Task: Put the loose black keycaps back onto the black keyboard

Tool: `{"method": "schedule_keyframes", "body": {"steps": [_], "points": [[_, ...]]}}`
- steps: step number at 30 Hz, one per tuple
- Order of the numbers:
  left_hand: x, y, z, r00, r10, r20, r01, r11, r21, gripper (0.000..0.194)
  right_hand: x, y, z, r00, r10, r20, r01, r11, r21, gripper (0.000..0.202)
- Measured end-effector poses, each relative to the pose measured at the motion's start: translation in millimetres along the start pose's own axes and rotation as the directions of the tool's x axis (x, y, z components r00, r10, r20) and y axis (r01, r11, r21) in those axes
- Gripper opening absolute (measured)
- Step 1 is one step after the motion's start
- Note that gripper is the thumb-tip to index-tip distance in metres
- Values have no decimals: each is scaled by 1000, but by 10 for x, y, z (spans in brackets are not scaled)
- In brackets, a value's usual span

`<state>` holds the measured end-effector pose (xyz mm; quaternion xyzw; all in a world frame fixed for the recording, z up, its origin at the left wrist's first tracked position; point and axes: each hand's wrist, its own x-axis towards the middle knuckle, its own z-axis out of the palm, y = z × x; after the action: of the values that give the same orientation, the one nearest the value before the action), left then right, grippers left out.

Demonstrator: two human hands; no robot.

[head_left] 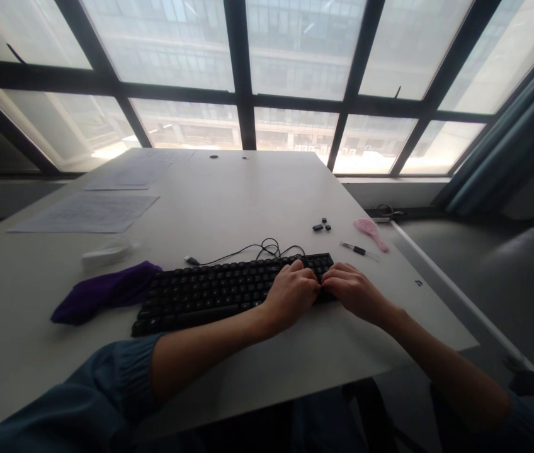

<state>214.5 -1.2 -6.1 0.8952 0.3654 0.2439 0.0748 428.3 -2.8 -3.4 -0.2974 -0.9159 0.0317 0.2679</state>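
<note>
A black keyboard [210, 286] lies at a slant on the white table, its cable loosely looped behind it. Over its right end my left hand [293, 289] is closed, with fingertips pressed together at the number pad. My right hand [354, 292] meets it there, fingers curled and pinched close to the left fingertips. Whatever lies between the fingers is too small or hidden to make out. Several loose black keycaps [322, 225] sit beyond the keyboard's right end. Nearby rests a wire keycap puller [359, 250] with a black middle.
To the keyboard's left are a purple cloth [106, 292] and a blurred white item [105, 254]. Paper sheets [87, 211] cover the far left. A pink hairbrush [371, 233] lies near the right table edge. Windows [295, 129] stand behind the table [248, 201].
</note>
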Motion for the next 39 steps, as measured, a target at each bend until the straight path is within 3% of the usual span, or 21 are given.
{"method": "schedule_keyframes", "body": {"steps": [5, 9, 18, 24, 27, 29, 33, 36, 39], "points": [[-14, 13, -9, 999, 45, -26, -42, 994, 106, 21, -44, -2, 41, 997, 43, -60, -44, 999, -32, 28], [1, 3, -31, 998, 57, -32, -54, 994, 91, 24, -88, -19, 70, 991, 89, -102, -93, 995, -44, 27], [21, -62, -28, 999, 11, 51, -12, 1000, 8, 23, -100, -44, 61, 985, 172, -28, -172, 985, 2, 21], [25, -22, -104, 998, 18, 54, -19, 1000, 5, 32, -52, -30, -27, 978, 207, -19, -206, 977, 58, 20], [105, -49, -223, 999, -15, 31, 17, 999, -51, 27, 127, 242, -136, 944, 300, -134, -296, 954, 49, 13], [232, -111, -325, 996, -80, 35, 82, 995, -59, 25, 308, 542, -202, 887, 433, -160, -447, 893, -60, 10], [695, -357, -461, 960, -265, 92, 270, 962, -48, 21, 704, 1217, -220, 831, 536, -148, -555, 819, -148, 15], [1114, -600, -399, 940, -331, 81, 334, 942, -33, 19, 943, 1605, -135, 805, 588, -84, -591, 781, -200, 16], [1447, -815, -218, 920, -385, 81, 387, 922, -20, 19, 1102, 1844, -48, 795, 606, -8, -589, 770, -243, 16]]}}
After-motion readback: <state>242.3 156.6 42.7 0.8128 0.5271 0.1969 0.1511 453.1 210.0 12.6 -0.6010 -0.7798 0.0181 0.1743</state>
